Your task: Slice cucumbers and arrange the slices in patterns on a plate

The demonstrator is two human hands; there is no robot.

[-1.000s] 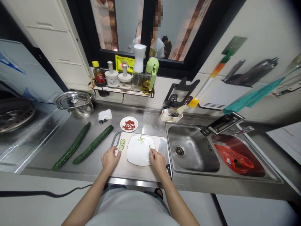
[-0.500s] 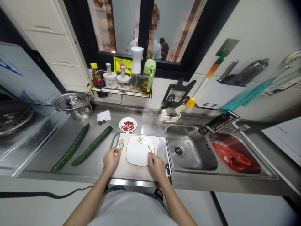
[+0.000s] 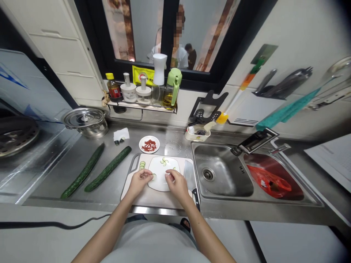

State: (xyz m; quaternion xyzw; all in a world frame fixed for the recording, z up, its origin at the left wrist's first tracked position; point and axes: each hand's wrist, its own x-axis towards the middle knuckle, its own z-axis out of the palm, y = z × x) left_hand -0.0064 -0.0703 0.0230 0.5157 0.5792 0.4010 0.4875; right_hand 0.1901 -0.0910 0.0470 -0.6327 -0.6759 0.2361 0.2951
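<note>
Over the left edge of the white plate (image 3: 160,182), my left hand (image 3: 140,182) pinches a thin cucumber slice (image 3: 154,176). My right hand (image 3: 176,183) is above the plate's right part, fingertips pressed together; whether anything is between them is too small to tell. Curved cucumber pieces (image 3: 164,161) lie at the plate's top, and another shows partly behind my right fingers. The plate rests on a light cutting board (image 3: 149,199). A few cucumber slices (image 3: 142,165) overlap on the board left of the plate. A knife (image 3: 189,175) lies at its right.
Two whole cucumbers (image 3: 85,171) (image 3: 108,169) lie left of the board. Behind it is a small plate of red bits (image 3: 149,145). A lidded steel pot (image 3: 93,126) stands back left. The sink (image 3: 225,175) is at the right, with a red bag (image 3: 270,182).
My left hand has moved right from the slices beside the plate to over its left edge, carrying a slice. My right hand has shifted slightly up and left over the plate.
</note>
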